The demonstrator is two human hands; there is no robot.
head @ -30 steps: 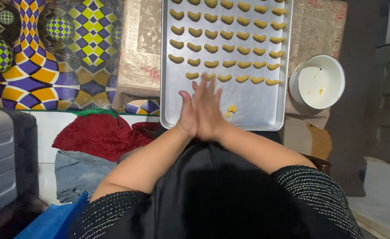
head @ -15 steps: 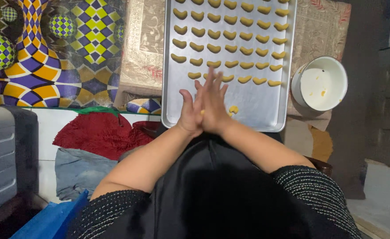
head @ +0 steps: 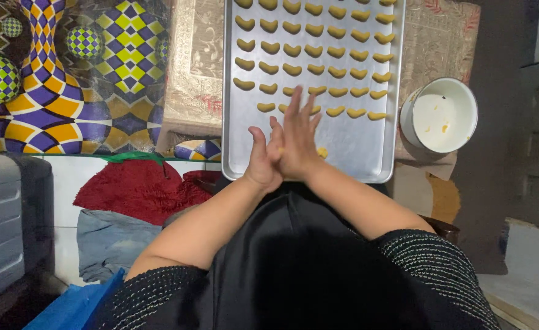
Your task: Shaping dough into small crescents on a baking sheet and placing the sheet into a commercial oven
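My left hand (head: 261, 160) and my right hand (head: 298, 135) are pressed palm to palm over the near edge of a silver baking tray (head: 355, 160). A small piece of yellow dough (head: 280, 150) shows between the palms. The right hand's fingers are spread and reach further over the tray than the left's. Rows of several yellow crescent-shaped dough pieces (head: 316, 69) fill the tray's far part. One small yellow dough lump (head: 322, 152) lies alone on the tray just right of my hands.
A white enamel bowl (head: 439, 114) with yellow crumbs stands right of the tray. A patterned beige cloth (head: 194, 73) lies under the tray. A chequered colourful mat (head: 68, 79) is at the left, a red rug (head: 132, 186) below it.
My palms have slid against each other: the right hand has moved forward over the tray and the left has drawn back a little. The tray and bowl stay put.
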